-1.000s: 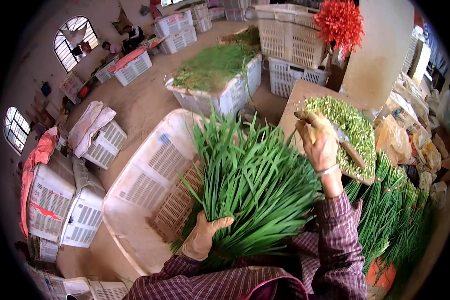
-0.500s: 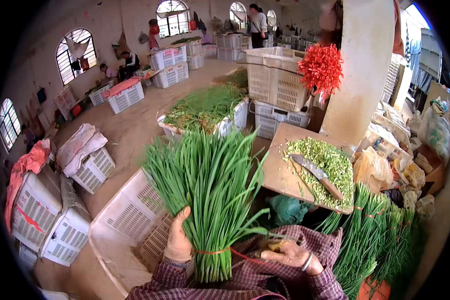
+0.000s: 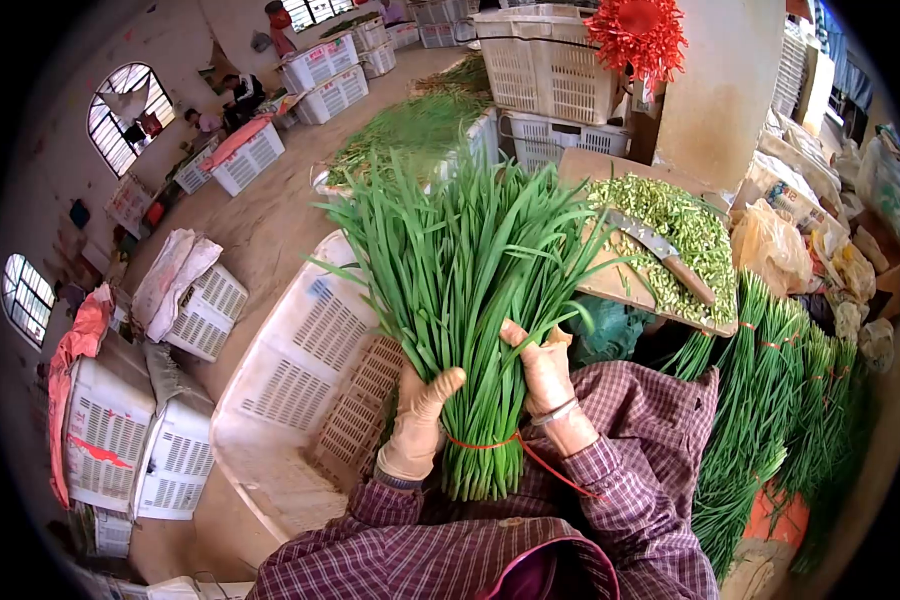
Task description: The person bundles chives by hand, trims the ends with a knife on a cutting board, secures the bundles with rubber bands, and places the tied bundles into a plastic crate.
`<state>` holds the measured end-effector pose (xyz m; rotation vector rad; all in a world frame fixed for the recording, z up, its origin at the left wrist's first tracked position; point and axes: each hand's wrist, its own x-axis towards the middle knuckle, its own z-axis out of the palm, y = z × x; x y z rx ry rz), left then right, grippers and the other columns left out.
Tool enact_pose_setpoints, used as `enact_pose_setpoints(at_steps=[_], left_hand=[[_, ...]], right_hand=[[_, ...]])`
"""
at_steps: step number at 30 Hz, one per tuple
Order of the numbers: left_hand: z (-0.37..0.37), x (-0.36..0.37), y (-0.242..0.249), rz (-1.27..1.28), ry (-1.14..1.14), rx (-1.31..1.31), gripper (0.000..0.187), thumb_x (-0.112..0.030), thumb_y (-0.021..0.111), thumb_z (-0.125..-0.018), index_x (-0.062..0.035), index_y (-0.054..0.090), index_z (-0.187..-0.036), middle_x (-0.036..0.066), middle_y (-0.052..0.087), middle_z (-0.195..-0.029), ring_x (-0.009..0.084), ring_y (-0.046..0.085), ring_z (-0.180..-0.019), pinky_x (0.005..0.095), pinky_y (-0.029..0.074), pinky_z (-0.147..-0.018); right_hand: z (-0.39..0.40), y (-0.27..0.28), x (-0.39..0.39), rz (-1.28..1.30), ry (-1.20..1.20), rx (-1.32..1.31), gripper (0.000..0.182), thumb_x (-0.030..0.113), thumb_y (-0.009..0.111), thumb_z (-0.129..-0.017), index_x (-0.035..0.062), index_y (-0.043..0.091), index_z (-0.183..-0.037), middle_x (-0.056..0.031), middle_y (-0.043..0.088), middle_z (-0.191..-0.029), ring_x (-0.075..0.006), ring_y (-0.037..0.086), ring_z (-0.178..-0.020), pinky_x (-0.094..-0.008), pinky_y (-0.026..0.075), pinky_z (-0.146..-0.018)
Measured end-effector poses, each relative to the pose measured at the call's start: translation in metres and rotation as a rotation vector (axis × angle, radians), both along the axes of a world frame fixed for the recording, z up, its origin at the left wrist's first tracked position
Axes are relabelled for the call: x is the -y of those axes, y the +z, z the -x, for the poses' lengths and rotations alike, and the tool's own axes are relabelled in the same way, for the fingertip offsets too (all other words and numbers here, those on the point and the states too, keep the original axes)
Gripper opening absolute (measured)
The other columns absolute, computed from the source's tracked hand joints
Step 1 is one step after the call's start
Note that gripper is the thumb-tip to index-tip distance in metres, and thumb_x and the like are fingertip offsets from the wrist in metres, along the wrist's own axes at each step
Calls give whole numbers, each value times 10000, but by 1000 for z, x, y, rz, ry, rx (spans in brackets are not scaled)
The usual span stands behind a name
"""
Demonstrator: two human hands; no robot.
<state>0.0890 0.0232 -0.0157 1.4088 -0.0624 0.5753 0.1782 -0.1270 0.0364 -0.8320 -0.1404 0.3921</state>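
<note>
A thick bunch of green chives [image 3: 480, 300] stands upright in front of me, leaves fanned out at the top and cut ends down over my lap. My left hand [image 3: 416, 420] wraps its left side, thumb across the front. My right hand [image 3: 545, 375] grips the right side a little higher, its thumb against the leaves. Below both hands a red tie [image 3: 490, 441] circles the stems, and its loose end trails right over my sleeve. Part of my fingers is hidden behind the stems.
A white crate [image 3: 300, 350] lies close on the left. On the right, a board [image 3: 610, 285] carries chopped trimmings [image 3: 685, 215] and a knife [image 3: 660, 252]. Tied chive bunches [image 3: 740, 420] lie below it. Behind stand a crate heaped with greens [image 3: 410, 135] and stacked crates [image 3: 550, 65].
My right hand has moved from the tie's loose end up onto the bunch. The bunch has shifted right and upright between both hands. My view has tilted downward.
</note>
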Motion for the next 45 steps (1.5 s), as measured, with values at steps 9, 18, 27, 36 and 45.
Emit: enact_pose_setpoints(at_steps=[9,18,27,36,45], left_hand=[[7,18,64,390,95,-253,473,-37,729,-800,-12,591,-1252,50,665,-1147,153,640,-1022,289,527,-925],[14,5,42,506,139,-332,407,-84,722,-810,-6,620,-1197,71,685,-1086,194,672,-946,337,565,-870],[15,10,65,440,170,-258,325,-37,722,-821,-2,642,-1134,69,711,-1006,147,696,-876,278,591,-838],[11,19,74,340,155,-286,404,35,769,-748,-1,650,-1133,81,719,-976,162,705,-803,269,599,-762],[25,14,64,302,100,-337,474,-25,684,-785,-15,588,-1250,62,673,-1076,170,665,-941,303,562,-853]], right_hand=[[7,12,1,-46,12,-93,308,14,705,-886,13,586,-1169,-80,691,-1063,-167,676,-900,-313,573,-794],[-7,-25,18,-129,35,-298,195,-3,650,-878,-43,636,-1068,-108,677,-1024,-203,680,-841,-345,613,-693],[-93,-6,93,128,-305,-41,576,142,728,-884,-41,446,-1352,-145,618,-1227,-236,591,-1142,-399,520,-966],[-51,98,80,356,-628,1148,250,22,637,-890,-23,623,-1135,-128,704,-1082,-228,673,-1010,-344,532,-912],[-50,60,39,710,-309,1158,68,-43,586,-818,-7,597,-875,-108,602,-963,-296,654,-863,-356,543,-743]])
